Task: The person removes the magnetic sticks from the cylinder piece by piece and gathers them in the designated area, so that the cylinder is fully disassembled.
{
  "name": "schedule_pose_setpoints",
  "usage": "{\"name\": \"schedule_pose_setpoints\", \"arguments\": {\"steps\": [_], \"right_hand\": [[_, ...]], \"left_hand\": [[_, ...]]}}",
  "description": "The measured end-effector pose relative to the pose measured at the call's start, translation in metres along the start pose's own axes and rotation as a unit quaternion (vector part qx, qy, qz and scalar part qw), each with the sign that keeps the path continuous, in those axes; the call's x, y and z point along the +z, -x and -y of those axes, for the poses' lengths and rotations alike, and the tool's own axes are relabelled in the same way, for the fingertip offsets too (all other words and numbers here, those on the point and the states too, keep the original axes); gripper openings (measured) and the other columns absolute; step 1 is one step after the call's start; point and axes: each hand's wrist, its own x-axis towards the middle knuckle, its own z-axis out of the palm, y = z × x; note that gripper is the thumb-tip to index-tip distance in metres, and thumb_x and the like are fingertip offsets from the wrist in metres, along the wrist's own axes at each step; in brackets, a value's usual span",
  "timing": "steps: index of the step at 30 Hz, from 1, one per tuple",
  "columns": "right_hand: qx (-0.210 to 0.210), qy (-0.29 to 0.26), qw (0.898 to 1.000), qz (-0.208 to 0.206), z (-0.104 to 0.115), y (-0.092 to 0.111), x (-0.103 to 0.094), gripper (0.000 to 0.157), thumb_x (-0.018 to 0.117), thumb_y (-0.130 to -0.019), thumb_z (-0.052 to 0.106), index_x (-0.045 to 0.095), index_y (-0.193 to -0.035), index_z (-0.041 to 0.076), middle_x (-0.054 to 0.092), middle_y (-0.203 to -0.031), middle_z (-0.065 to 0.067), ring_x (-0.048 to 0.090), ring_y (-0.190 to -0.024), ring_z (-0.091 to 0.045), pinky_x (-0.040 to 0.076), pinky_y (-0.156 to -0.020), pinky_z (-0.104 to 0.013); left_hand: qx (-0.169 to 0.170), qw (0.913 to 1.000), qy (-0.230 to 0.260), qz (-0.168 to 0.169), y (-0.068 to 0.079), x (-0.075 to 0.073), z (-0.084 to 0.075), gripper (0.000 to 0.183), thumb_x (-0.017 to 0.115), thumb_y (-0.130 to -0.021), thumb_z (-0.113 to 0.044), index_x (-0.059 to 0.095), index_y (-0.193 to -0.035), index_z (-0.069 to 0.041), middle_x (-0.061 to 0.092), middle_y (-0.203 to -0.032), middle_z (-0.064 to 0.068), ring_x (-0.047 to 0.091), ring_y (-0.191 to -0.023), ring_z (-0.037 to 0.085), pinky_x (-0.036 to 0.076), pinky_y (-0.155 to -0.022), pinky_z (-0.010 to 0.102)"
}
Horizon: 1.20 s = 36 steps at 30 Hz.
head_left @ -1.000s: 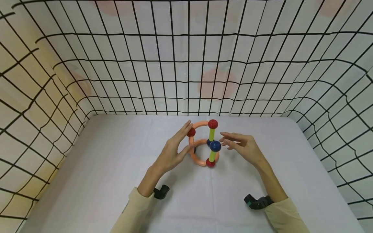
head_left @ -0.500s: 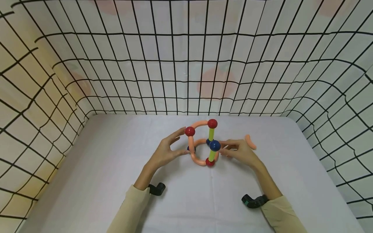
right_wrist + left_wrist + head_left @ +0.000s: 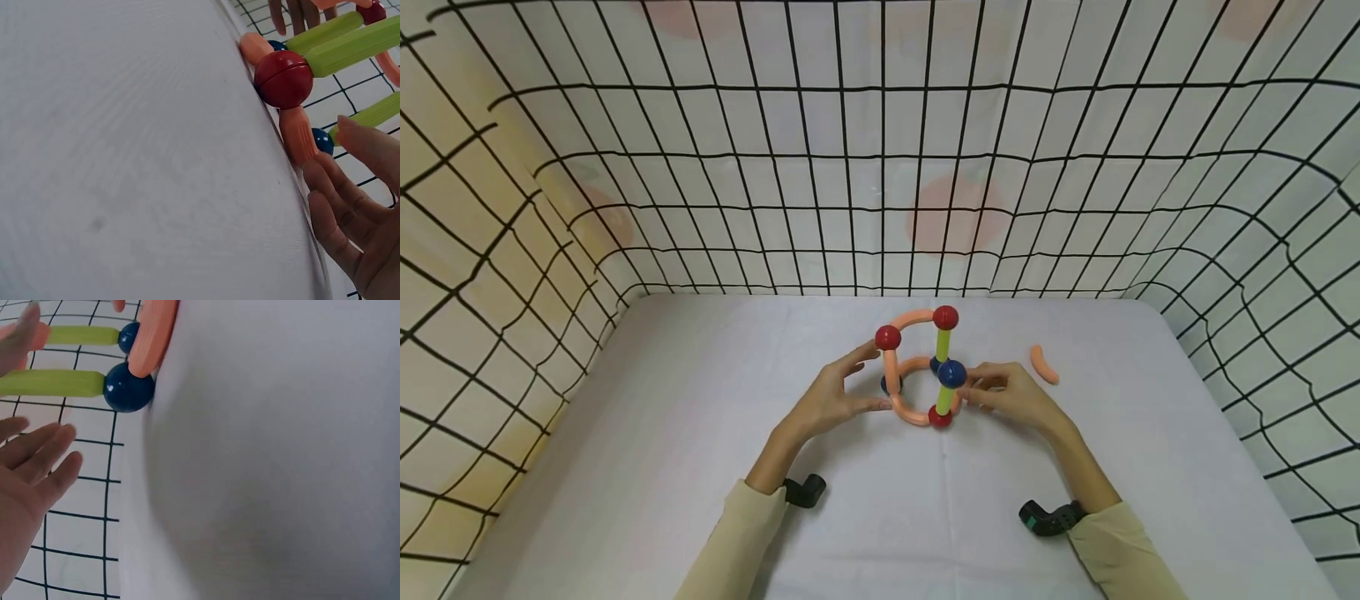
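A ball-and-stick toy frame stands on the table, made of a ring of curved orange rods (image 3: 912, 416) below, yellow-green upright rods (image 3: 353, 50), and red and blue balls. One red ball (image 3: 887, 337) tops its left side, and a blue ball (image 3: 952, 373) tops the front right upright. My left hand (image 3: 827, 400) is at the frame's left side, fingers loosely spread near the red ball and thumb low by the ring. At the right, my right hand (image 3: 1015, 396) has relaxed fingers, with fingertips right at the lower orange rod beside the low red ball (image 3: 284, 79).
A loose curved orange rod (image 3: 1043, 365) lies on the white tabletop (image 3: 880, 533), just beyond my right hand. Black wire mesh (image 3: 880, 167) rises behind the table and along both sides. Each wrist wears a small black camera (image 3: 1048, 518).
My left hand has drawn back from the upper red ball, down and left. My right hand has moved lower toward the ring, and the loose orange rod has come into sight behind it.
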Motion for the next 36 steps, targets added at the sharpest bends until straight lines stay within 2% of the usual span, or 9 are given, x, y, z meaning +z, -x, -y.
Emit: {"name": "schedule_pose_setpoints", "arguments": {"steps": [3, 6, 11, 13, 15, 19, 23, 28, 36], "right_hand": [[-0.015, -0.005, 1.000, -0.003, 0.005, 0.002, -0.003, 0.032, 0.075, -0.097, 0.019, 0.074, -0.126, 0.006, 0.071, -0.106, -0.016, 0.068, -0.089, -0.025, 0.061, -0.067, -0.031], [-0.037, -0.012, 0.999, -0.012, 0.013, 0.005, -0.006, 0.034, 0.072, -0.099, 0.021, 0.072, -0.131, 0.010, 0.072, -0.108, -0.013, 0.071, -0.087, -0.028, 0.062, -0.069, -0.036], [-0.088, -0.015, 0.996, -0.030, 0.028, 0.009, -0.012, 0.037, 0.070, -0.100, 0.016, 0.069, -0.136, 0.010, 0.071, -0.113, -0.012, 0.072, -0.086, -0.035, 0.064, -0.070, -0.041], [-0.112, -0.018, 0.993, -0.037, 0.035, 0.010, -0.014, 0.037, 0.068, -0.100, 0.012, 0.068, -0.137, 0.009, 0.071, -0.114, -0.014, 0.071, -0.084, -0.037, 0.064, -0.069, -0.040], [-0.134, -0.023, 0.990, -0.044, 0.041, 0.012, -0.015, 0.037, 0.067, -0.101, 0.009, 0.067, -0.137, 0.008, 0.071, -0.113, -0.013, 0.070, -0.082, -0.037, 0.064, -0.068, -0.038], [-0.156, -0.039, 0.986, -0.052, 0.052, 0.016, -0.017, 0.037, 0.067, -0.100, 0.006, 0.067, -0.137, 0.008, 0.072, -0.114, -0.002, 0.070, -0.079, -0.028, 0.064, -0.067, -0.036], [-0.181, -0.037, 0.981, -0.052, 0.059, 0.019, -0.016, 0.040, 0.070, -0.096, 0.000, 0.068, -0.136, 0.006, 0.071, -0.116, 0.006, 0.070, -0.081, -0.020, 0.063, -0.072, -0.031], [-0.207, -0.016, 0.977, -0.047, 0.066, 0.020, -0.013, 0.046, 0.079, -0.087, -0.002, 0.070, -0.132, 0.005, 0.070, -0.117, -0.001, 0.067, -0.086, -0.014, 0.061, -0.074, -0.025], [-0.211, -0.012, 0.977, -0.036, 0.069, 0.019, -0.006, 0.048, 0.085, -0.082, -0.001, 0.073, -0.127, 0.006, 0.070, -0.118, -0.005, 0.067, -0.087, -0.013, 0.063, -0.074, -0.028]], "left_hand": [[0.038, 0.9983, -0.014, -0.041, 0.000, 0.000, -0.005, 0.103, 0.092, -0.080, -0.018, 0.031, -0.164, -0.017, 0.048, -0.160, 0.005, 0.044, -0.149, 0.025, 0.038, -0.124, 0.049], [0.095, 0.9889, -0.033, -0.110, 0.000, -0.001, -0.014, 0.109, 0.095, -0.075, -0.016, 0.031, -0.163, -0.015, 0.042, -0.165, 0.004, 0.040, -0.152, 0.024, 0.037, -0.125, 0.049], [0.203, 0.9533, -0.073, -0.212, 0.000, 0.008, -0.037, 0.099, 0.097, -0.070, -0.012, 0.046, -0.154, -0.005, 0.047, -0.159, 0.013, 0.043, -0.148, 0.029, 0.041, -0.122, 0.048], [0.238, 0.9401, -0.083, -0.230, 0.001, 0.016, -0.047, 0.088, 0.096, -0.072, -0.009, 0.052, -0.148, -0.001, 0.053, -0.152, 0.016, 0.049, -0.140, 0.030, 0.047, -0.117, 0.042], [0.261, 0.9321, -0.090, -0.234, 0.001, 0.026, -0.054, 0.080, 0.094, -0.073, -0.007, 0.057, -0.144, 0.000, 0.057, -0.145, 0.016, 0.054, -0.129, 0.028, 0.051, -0.112, 0.037], [0.263, 0.9374, -0.079, -0.213, 0.002, 0.048, -0.062, 0.073, 0.091, -0.077, -0.004, 0.058, -0.141, 0.000, 0.062, -0.139, 0.016, 0.061, -0.118, 0.025, 0.058, -0.099, 0.029], [0.243, 0.9484, -0.055, -0.196, 0.000, 0.064, -0.062, 0.071, 0.087, -0.080, -0.002, 0.056, -0.143, 0.001, 0.066, -0.135, 0.016, 0.066, -0.122, 0.027, 0.059, -0.102, 0.031], [0.222, 0.9558, -0.041, -0.189, -0.004, 0.077, -0.057, 0.071, 0.084, -0.083, 0.000, 0.052, -0.147, 0.002, 0.072, -0.127, 0.017, 0.071, -0.117, 0.027, 0.059, -0.102, 0.034], [0.201, 0.9597, -0.052, -0.189, -0.009, 0.087, -0.054, 0.064, 0.082, -0.085, 0.000, 0.056, -0.144, 0.005, 0.074, -0.126, 0.017, 0.077, -0.102, 0.026, 0.061, -0.093, 0.027]]}}
